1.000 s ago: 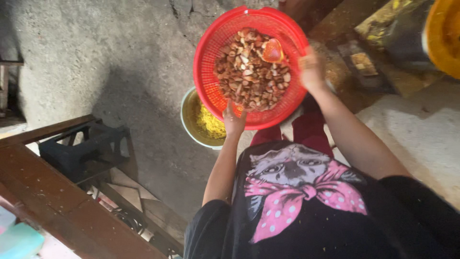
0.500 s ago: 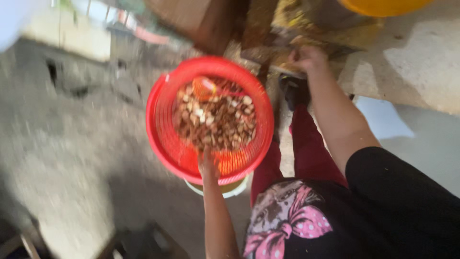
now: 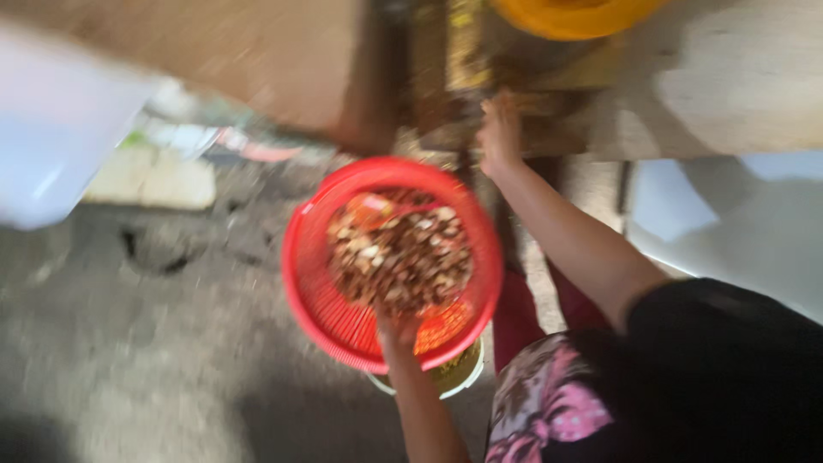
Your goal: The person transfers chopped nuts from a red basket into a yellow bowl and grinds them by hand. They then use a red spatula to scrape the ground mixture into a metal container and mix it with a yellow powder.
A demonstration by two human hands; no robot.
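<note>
The left hand [image 3: 396, 330] grips the near rim of a round red plastic mesh basket [image 3: 317, 291] of brown chopped pieces [image 3: 403, 257], above a pale bowl [image 3: 454, 377]. The right hand [image 3: 500, 133], blurred, seems closed on the dark bench edge [image 3: 531, 129].

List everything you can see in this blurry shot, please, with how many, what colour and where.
Basket: one, red, mesh, centre, held up.
Chopped pieces: many, brown and pale, inside the basket.
Bowl: one, pale rim, yellowish contents, under the basket's near edge.
Tub: one, orange-yellow, top edge.
Floor: grey, rough, left.
Shirt: one, black with a pink pattern, bottom right.
Left hand: grips the basket's near rim.
Right hand: reaches up to the dark ledge under the tub; blurred.
</note>
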